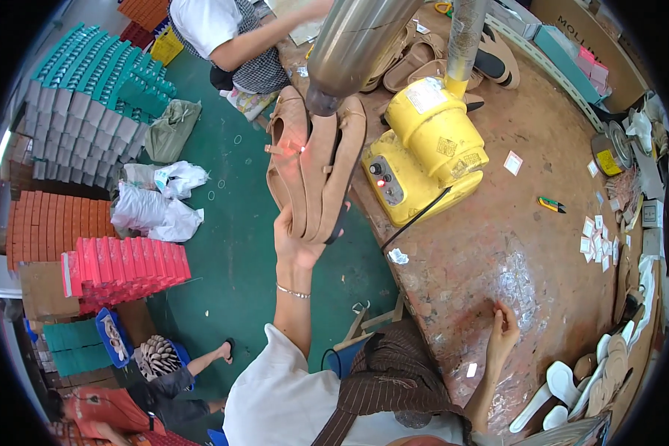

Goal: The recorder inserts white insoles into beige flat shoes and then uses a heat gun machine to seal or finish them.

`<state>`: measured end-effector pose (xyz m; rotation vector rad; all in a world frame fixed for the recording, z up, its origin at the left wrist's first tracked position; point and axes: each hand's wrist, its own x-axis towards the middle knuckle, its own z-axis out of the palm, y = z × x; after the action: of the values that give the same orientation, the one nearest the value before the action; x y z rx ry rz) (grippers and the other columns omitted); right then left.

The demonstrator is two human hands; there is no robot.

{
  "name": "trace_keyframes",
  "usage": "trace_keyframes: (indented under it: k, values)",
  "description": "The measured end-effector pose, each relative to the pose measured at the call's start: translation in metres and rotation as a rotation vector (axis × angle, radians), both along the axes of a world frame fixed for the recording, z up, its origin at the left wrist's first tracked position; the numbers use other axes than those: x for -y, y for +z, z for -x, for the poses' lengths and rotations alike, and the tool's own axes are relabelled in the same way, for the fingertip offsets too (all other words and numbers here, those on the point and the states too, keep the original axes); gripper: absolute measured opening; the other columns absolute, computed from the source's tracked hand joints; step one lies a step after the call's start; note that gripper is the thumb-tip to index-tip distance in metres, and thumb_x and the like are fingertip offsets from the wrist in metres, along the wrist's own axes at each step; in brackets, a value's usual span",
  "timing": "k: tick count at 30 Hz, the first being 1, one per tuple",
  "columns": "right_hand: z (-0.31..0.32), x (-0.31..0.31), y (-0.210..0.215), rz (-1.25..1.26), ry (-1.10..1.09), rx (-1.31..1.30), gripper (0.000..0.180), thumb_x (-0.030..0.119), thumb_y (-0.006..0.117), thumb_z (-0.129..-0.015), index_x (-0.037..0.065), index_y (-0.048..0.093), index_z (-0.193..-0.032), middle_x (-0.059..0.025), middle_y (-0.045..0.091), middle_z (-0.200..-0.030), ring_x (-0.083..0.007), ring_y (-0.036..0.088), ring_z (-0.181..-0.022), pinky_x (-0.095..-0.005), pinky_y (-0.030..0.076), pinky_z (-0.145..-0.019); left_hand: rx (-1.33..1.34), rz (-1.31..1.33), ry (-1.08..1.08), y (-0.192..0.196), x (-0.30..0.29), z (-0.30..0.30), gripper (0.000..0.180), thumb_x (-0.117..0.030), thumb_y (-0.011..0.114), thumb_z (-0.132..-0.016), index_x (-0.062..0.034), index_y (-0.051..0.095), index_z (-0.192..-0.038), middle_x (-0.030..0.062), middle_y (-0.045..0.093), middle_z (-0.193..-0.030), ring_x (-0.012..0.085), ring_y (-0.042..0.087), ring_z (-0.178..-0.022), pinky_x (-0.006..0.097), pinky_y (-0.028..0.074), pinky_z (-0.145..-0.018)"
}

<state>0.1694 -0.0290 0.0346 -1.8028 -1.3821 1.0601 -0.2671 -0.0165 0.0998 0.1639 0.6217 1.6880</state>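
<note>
My left hand [299,249] is wrapped round the lower end of a pair of tan flat shoes [316,171], held up off the floor left of the table. A small bow sits on the strap of the leftmost one, and a reddish glow falls on the uppers. The mouth of a wide metal tube [360,52] is over their top ends; whether they touch I cannot tell. Above the table's near part, my right hand [504,331] has its fingers drawn together; anything between them is too small to make out. A yellow machine [424,156] with knobs stands beside the shoes.
On the worktable [453,260] lie tan sandals [424,59], small white cards [598,241], a yellow-green cutter [551,204] and pale insoles [565,383]. Stacked teal boxes [100,70] and pink boxes [134,267] line the left. One person [230,44] sits ahead; another [111,412] is lower left.
</note>
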Motion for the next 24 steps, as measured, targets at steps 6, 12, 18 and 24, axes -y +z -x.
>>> trace_keyframes:
  k: [6,12,18,24]
  values:
    - [0.015,0.009,0.009,-0.087,0.097,0.175,0.023,0.007,0.056,-0.097,-0.003,0.070,-0.113,-0.0173,0.072,-0.106,-0.0253,0.068,-0.099,-0.0355,0.052,-0.089,0.235,-0.154,-0.022,0.015,-0.003,0.002,0.073,-0.046,0.045,-0.095,-0.0027,0.028,-0.152,0.0253,0.034,-0.152,0.0349,0.056,-0.121,0.046,0.059,-0.074]
    - [-0.002,0.015,0.009,-0.181,0.038,0.267,0.021,0.003,0.057,-0.092,-0.001,0.071,-0.107,-0.0196,0.071,-0.103,-0.0337,0.068,-0.097,-0.0390,0.052,-0.088,0.541,-0.145,-0.069,0.009,-0.003,-0.027,0.070,-0.039,0.045,-0.093,-0.0070,0.029,-0.153,0.0206,0.035,-0.153,0.0331,0.051,-0.126,0.052,0.055,-0.081]
    - [-0.036,0.029,0.002,-0.300,-0.120,0.501,0.020,0.003,0.063,-0.085,0.004,0.070,-0.104,-0.0156,0.066,-0.113,-0.0366,0.058,-0.112,-0.0458,0.046,-0.096,-0.479,0.210,-0.292,-0.081,0.128,0.001,0.049,-0.029,0.040,-0.098,0.0013,0.049,-0.136,0.0154,0.058,-0.122,0.0342,0.061,-0.102,0.045,0.053,-0.084]
    - [-0.113,0.085,0.008,-0.282,-0.470,0.782,0.044,0.003,0.062,-0.082,0.006,0.060,-0.126,-0.0195,0.052,-0.135,-0.0398,0.043,-0.131,-0.0555,0.030,-0.112,-0.475,0.190,-0.524,-0.094,0.043,-0.100,0.057,-0.016,0.063,-0.087,-0.0021,0.047,-0.140,0.0100,0.059,-0.133,0.0311,0.052,-0.126,0.046,0.039,-0.111]
